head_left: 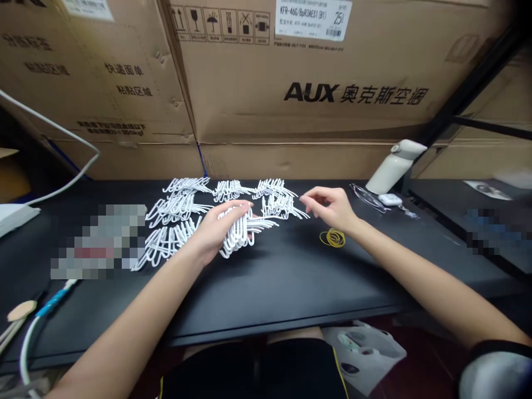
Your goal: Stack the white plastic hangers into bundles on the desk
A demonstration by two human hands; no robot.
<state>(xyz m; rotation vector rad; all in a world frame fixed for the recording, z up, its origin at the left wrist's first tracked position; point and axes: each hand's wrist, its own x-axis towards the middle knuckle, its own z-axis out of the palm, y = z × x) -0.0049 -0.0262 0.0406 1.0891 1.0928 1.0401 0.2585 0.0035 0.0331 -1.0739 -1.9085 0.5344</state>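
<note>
My left hand [222, 224] is wrapped round a bundle of white wire hooks [239, 238], raised above the black table, with curved ends hanging down and straight ends pointing right. My right hand [330, 205] is closed, its thumb and forefinger together beside the straight ends of a back-right pile of white wire hooks [280, 205]. Whether anything thin sits in that pinch cannot be made out. Several more piles of white wire hooks [177, 206] lie left of and behind my left hand. Yellow rubber bands [333, 238] rest on the table just below my right wrist.
Large cardboard boxes [249, 116] stand along the back of the black table [291, 288]. At the back right are a pale bottle [394, 166], glasses [368, 198] and a white earphone case [389, 199]. A blurred-out object [100, 238] with a cable [52, 302] lies left.
</note>
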